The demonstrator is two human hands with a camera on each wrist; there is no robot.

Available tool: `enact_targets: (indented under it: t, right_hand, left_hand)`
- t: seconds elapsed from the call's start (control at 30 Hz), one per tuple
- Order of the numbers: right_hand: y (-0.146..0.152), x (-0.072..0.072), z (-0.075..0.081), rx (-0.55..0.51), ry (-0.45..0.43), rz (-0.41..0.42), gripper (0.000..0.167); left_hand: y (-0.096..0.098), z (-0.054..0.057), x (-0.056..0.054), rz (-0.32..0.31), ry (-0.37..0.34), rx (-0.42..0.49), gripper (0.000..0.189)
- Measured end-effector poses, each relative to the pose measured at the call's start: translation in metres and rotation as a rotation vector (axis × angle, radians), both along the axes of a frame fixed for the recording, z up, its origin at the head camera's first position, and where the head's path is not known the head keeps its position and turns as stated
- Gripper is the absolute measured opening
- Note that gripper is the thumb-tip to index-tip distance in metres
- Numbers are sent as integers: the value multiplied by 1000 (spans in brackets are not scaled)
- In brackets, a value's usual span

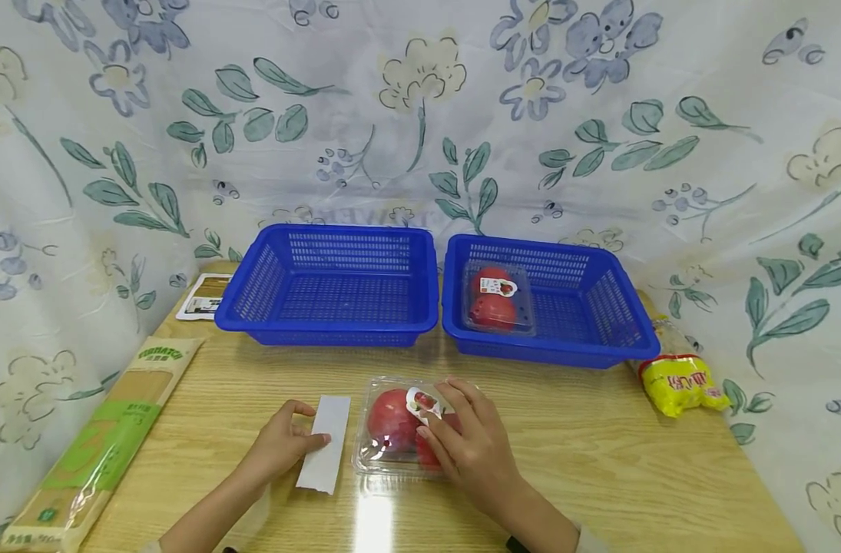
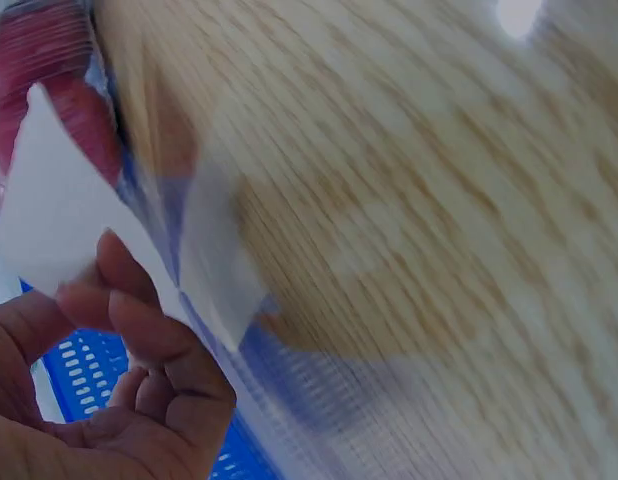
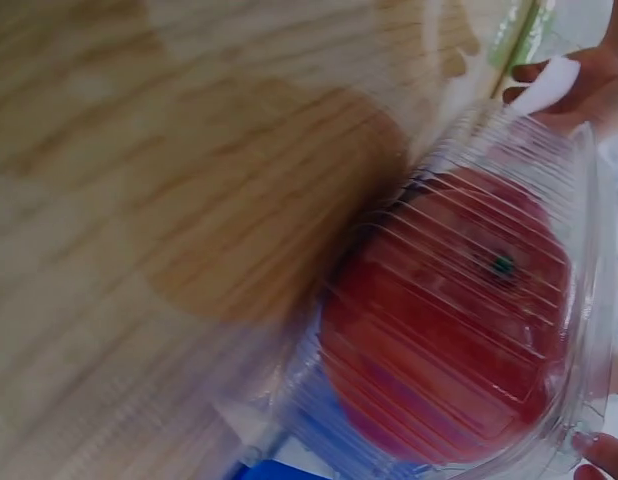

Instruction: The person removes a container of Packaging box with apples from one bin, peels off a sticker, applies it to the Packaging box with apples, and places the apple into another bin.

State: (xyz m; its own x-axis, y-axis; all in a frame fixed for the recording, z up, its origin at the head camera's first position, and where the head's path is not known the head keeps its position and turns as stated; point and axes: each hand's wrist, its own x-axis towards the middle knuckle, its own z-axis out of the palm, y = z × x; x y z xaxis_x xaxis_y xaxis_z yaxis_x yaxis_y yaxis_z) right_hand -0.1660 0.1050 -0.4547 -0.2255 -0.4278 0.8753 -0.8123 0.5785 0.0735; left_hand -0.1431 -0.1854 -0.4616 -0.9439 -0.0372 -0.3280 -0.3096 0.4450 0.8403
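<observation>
My left hand (image 1: 285,445) pinches a strip of white paper (image 1: 326,445) between thumb and fingers, just left of a clear plastic box. In the left wrist view the paper (image 2: 69,205) stands up from the fingertips. The clear box (image 1: 372,461) lies in front of me with red round fruits (image 1: 392,418) inside. On its lid is a white oval label (image 1: 420,401) with a red fruit picture. My right hand (image 1: 475,445) rests over the box's right side, fingertips touching the label and lid, hiding part of the fruit. The right wrist view shows one fruit (image 3: 449,310) through the ribbed wall.
Behind stand two blue baskets. The left basket (image 1: 344,330) has a bare bottom; the right basket (image 1: 551,349) holds another labelled box of fruit (image 1: 494,299). A long noodle pack (image 1: 109,430) lies far left, a flat packet (image 1: 206,296) behind it, a yellow bag (image 1: 679,376) far right.
</observation>
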Motion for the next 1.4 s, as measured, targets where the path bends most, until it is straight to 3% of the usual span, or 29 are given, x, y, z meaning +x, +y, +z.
enact_targets:
  t: [0.1, 0.23, 0.3, 0.37, 0.43, 0.53, 0.63, 0.73, 1.0, 1.4]
  right_hand:
    - [0, 0, -3, 13, -3, -11, 35]
    - [1, 0, -5, 15, -18, -8, 34]
    - [1, 0, -7, 20, -27, -10, 34]
    - [2, 0, -8, 26, -36, -16, 34]
    - [2, 0, -8, 34, -48, -22, 34]
    - [3, -1, -9, 45, -61, -34, 35]
    - [3, -1, -9, 58, -78, -46, 35]
    - [3, 0, -9, 75, -96, -57, 35]
    - [3, 2, -10, 122, -135, -80, 40]
    - [6, 3, -12, 108, -175, -55, 43]
  left_hand:
    - [0, -3, 0, -8, 14, -53, 51]
    - [-3, 1, 0, -62, 134, -344, 49]
    - [-3, 6, 0, -70, 249, -485, 48]
    - [3, 13, 2, -66, 397, -557, 43]
    - [15, 21, 4, -84, 590, -564, 36]
    - [37, 30, 5, -170, 860, -578, 25]
    - [55, 34, 2, -285, 1024, -585, 19]
    - [67, 34, -4, -364, 1055, -587, 16]
    - [78, 31, -22, -493, 979, -615, 14]
    - [76, 23, -35, -521, 960, -663, 20]
